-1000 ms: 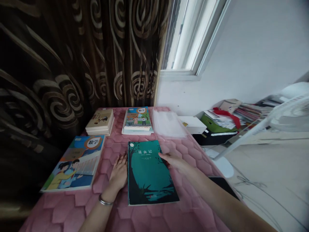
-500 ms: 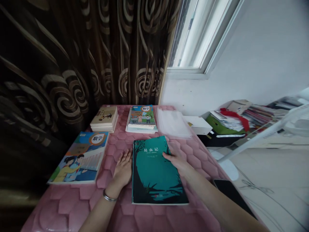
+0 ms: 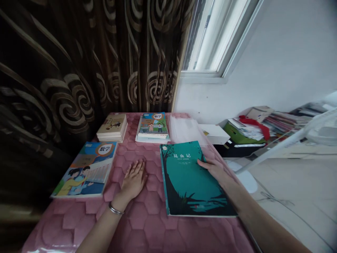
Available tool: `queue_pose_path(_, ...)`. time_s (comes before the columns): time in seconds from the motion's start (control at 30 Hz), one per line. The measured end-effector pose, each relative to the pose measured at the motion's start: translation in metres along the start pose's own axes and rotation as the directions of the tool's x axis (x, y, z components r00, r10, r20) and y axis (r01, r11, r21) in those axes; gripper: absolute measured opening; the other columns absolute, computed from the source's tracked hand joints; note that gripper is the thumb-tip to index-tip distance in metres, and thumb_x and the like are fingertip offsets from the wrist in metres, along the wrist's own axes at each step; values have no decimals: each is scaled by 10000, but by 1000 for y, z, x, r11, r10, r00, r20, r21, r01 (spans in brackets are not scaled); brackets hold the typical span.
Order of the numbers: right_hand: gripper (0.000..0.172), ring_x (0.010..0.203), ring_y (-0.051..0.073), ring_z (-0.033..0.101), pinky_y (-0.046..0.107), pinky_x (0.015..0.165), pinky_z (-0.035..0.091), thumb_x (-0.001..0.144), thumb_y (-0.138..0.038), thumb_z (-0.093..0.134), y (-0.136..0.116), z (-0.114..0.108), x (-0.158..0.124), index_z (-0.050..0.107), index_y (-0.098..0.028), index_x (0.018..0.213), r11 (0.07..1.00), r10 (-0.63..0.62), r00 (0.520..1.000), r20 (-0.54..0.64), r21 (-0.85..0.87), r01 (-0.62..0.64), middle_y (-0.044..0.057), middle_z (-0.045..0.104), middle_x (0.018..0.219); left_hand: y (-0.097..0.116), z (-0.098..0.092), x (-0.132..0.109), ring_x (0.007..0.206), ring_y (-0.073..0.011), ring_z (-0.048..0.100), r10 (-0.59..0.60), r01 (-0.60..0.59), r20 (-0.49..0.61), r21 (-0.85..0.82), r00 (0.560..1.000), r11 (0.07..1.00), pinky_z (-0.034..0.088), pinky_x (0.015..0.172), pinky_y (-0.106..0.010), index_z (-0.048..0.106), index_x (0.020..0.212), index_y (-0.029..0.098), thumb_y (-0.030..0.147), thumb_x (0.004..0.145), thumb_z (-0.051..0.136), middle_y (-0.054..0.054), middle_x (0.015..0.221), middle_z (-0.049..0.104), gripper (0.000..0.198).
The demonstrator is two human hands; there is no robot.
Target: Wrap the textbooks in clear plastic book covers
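A green book with black plant silhouettes and white lettering is at the right of the pink table. My right hand grips its right edge, thumb on the cover and the other fingers hidden beneath. Flat on the tabletop, palm down with fingers stretched out, rests my left hand, a bracelet at its wrist. It lies apart from the green book, between it and a blue textbook that shows two drawn children.
Behind are a stack of tan books, a stack topped by a colourful textbook and translucent plastic sheets. The pink quilted table meets a dark curtain. Off its right side are a white box and a white stand.
The green book has moved right with my right hand, now covering most of the phone's spot. My left hand stays flat on the table, with a wider gap to the book.
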State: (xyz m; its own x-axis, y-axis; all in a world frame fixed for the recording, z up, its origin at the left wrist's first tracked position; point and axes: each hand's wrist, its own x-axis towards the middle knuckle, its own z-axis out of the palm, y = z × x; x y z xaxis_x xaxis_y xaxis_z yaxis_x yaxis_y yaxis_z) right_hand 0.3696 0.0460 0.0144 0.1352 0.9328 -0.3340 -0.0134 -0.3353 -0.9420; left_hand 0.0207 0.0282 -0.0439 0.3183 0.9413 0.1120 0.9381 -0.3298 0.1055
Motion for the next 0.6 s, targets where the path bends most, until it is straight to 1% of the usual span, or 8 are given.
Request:
queue_pose_path(0.07,322,864,312,719,439,781,593,678,-395,736,5,5,-2,715,-231,954,990,120,990,72,61,-125,81,765,871,3,-2,0,1445,-225,229,-24,24,26,20,999,1000,191,1188,-468,295,1493,190,359,957,338,-50,1564,252,563)
queue_pose_path(0.13,313,882,310,717,432,799,591,695,-401,729,10,9,-1,716,-225,953,980,176,981,86,75,-182,88,762,907,4,-4,0,1445,-222,228,-37,36,45,35,998,999,187,1190,-460,304,1490,188,356,953,344,-42,1565,246,565)
queue_pose_path(0.17,308,886,308,717,426,803,591,698,-405,731,12,9,0,718,-226,949,980,183,981,66,63,-187,88,762,916,5,-5,0,1444,-222,229,-39,37,46,40,998,999,190,1189,-461,305,1490,189,358,952,345,-42,1563,250,566)
queue_pose_path(0.27,309,910,305,712,419,810,592,698,-424,737,20,9,5,718,-233,939,988,155,988,3,-20,-154,83,762,909,4,-5,0,1443,-227,236,-27,26,33,44,999,999,208,1183,-472,301,1492,198,353,948,347,-51,1558,272,568)
queue_pose_path(0.37,306,958,302,700,413,828,588,713,-435,722,24,7,8,711,-231,940,988,149,988,27,-50,-148,83,763,894,7,-7,1,1441,-250,240,-43,41,43,37,998,998,216,1174,-507,325,1481,172,305,941,345,-78,1558,272,557)
queue_pose_path(0.43,298,969,300,697,409,831,587,719,-423,719,25,7,9,706,-224,940,985,170,984,47,-41,-168,88,763,886,15,-10,2,1442,-257,234,-47,47,60,7,997,999,221,1173,-508,341,1469,136,256,936,337,-101,1561,263,546)
queue_pose_path(0.5,296,945,303,703,416,816,590,720,-414,720,27,7,10,701,-210,933,984,179,983,48,-31,-177,94,763,877,27,-14,1,1447,-242,219,12,-7,71,-65,997,998,236,1174,-478,337,1466,121,237,943,316,-112,1564,259,536)
queue_pose_path(0.6,312,876,303,717,431,783,593,719,-436,717,31,8,13,695,-201,923,989,146,988,45,-17,-145,95,764,881,49,-20,-4,1456,-222,182,164,-136,119,-212,979,968,247,1176,-425,299,1479,125,321,971,298,-113,1574,238,544)
